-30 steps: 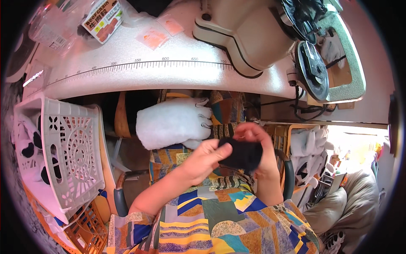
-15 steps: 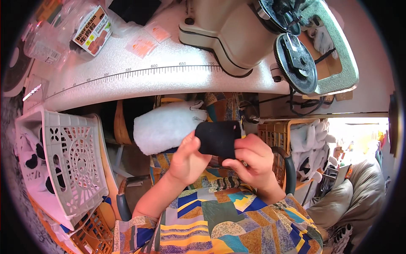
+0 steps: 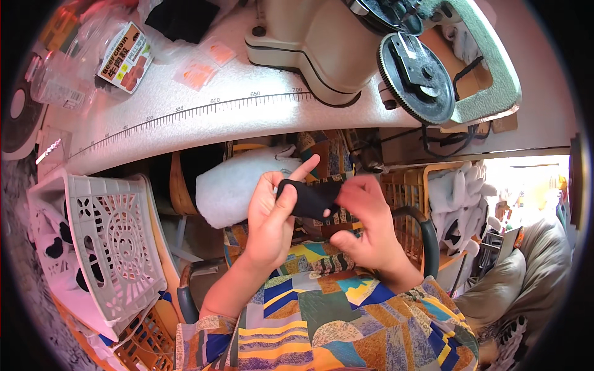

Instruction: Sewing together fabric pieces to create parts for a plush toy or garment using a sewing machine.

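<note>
Above my lap, a small piece of black cloth (image 3: 307, 199) is folded over, with a small pale spot near its lower right edge. My left hand (image 3: 267, 216) pinches the left end between thumb and fingers, while its index finger sticks out past the top. At the right end, the fingers of my right hand (image 3: 369, 216) are slightly blurred and brush or nearly touch the cloth; its thumb stands apart below. Behind my left hand, a white fluffy plush piece (image 3: 232, 185) lies across my lap, partly covered by that hand.
Ahead stands a pale sewing-machine table (image 3: 185, 120) with a ruler edge, bearing a beige machine (image 3: 303, 46) with a black toothed wheel (image 3: 417, 77). Plastic packaging (image 3: 127, 59) lies at far left. A white crate (image 3: 117, 241) is at left; an orange basket (image 3: 405, 191) holding white plush pieces is at right.
The black cloth was spread flat between both hands and is now folded narrower. My left index finger has extended, and my right thumb has come away from the cloth. The view has shifted slightly.
</note>
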Demonstrator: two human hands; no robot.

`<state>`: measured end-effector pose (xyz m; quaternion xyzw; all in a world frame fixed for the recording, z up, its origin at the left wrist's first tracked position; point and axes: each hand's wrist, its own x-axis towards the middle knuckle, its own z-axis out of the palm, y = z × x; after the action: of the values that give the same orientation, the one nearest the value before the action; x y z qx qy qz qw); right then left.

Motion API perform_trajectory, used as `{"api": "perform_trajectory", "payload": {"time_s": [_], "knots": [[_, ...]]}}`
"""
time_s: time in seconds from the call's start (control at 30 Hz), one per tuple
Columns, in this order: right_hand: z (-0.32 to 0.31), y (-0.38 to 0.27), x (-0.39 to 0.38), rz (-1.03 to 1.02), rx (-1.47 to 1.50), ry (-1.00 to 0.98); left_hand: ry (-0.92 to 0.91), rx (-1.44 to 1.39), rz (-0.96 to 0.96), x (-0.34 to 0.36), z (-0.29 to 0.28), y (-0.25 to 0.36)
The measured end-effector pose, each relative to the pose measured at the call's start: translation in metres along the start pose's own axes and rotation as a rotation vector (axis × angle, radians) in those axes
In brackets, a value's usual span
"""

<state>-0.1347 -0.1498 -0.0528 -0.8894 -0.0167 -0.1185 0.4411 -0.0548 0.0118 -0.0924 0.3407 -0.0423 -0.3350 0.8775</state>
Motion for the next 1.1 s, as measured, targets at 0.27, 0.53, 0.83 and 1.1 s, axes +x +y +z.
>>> {"api": "perform_trajectory", "payload": {"time_s": [0.27,0.53,0.83,1.1], "knots": [[0.003,0.022,-0.011,0.487,0.946,0.125,-0.121,1.150,0.567,-0.024,0.006,-0.025],[-0.011,0.033,-0.018,0.213,1.615,0.047,0.937,1.605,0.568,-0.044,-0.087,0.004],[-0.003,0.000,-0.013,-0.150,1.673,-0.353,0.588,0.857,0.308,-0.015,-0.077,0.050],[-0.087,-0.053,0.056,-0.738,0.044,-0.248,-0.577,1.626,0.716,0.002,0.046,0.126]]}}
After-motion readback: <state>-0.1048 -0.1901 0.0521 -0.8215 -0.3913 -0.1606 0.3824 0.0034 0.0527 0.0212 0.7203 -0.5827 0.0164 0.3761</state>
